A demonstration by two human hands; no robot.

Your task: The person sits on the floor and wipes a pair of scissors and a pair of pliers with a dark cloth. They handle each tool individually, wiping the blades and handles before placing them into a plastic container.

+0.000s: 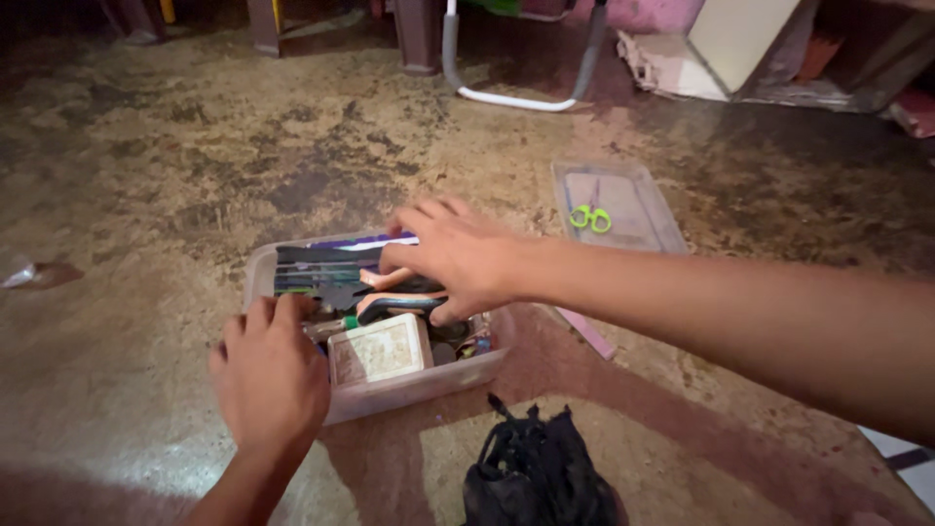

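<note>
A clear plastic box [390, 390] sits on the floor [156, 156], packed with tools. The left hand [268, 375] rests on the box's near left corner, palm down, its fingers [282, 312] curled over the rim and touching the tools at that edge; whether they have hold of anything there cannot be told, since the back of the hand hides them. The right hand [458, 255] reaches across from the right and lies over the middle of the box, fingers spread and bent downward onto the tools. Its thumb and fingertips press around a pair of pliers [404, 292] with orange and black handles, seemingly grasping them, though the grip itself is partly hidden under the palm.

Dark flat tools [312, 268] lie along the far side of the box, and a small pale rectangular pack [380, 349] lies in the near part, just beside the left hand. Behind the box, to the right and well apart, a clear lid [633, 209] lies flat on the floor with green-handled scissors [590, 217] on it. A black crumpled bag [536, 472] sits on the floor just in front of the box. At the far edge of the view stand furniture legs [419, 39] and a bent white tube [506, 97].
</note>
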